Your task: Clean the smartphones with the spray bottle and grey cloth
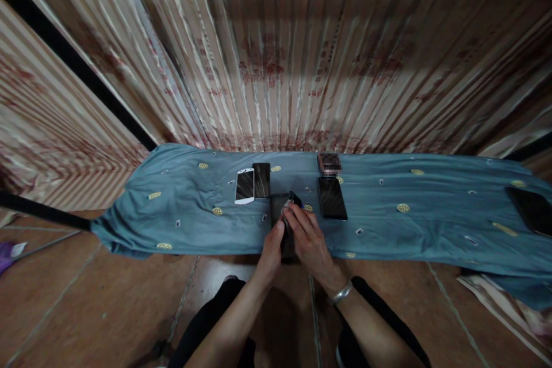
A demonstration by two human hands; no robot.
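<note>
Close to the cover's front edge, my left hand (273, 244) is closed around the lower part of a dark phone (295, 198), tilted up with its far end showing. My right hand (306, 236) bends over the same phone from the right. Under its fingers is a pale grey bit (286, 206) that looks like cloth. Most of the phone is hidden by my fingers. Beneath both hands lies a dark, flat, rectangular thing (276, 207), whose kind I cannot make out.
A blue patterned cover (379, 230) drapes the long bench. Left of my hands lie a white phone (245, 187) and a black phone (262, 180). On the right are a black phone (332, 198), a blurred small box (329, 164) and a dark device (532, 210). A curtain (276, 57) hangs behind.
</note>
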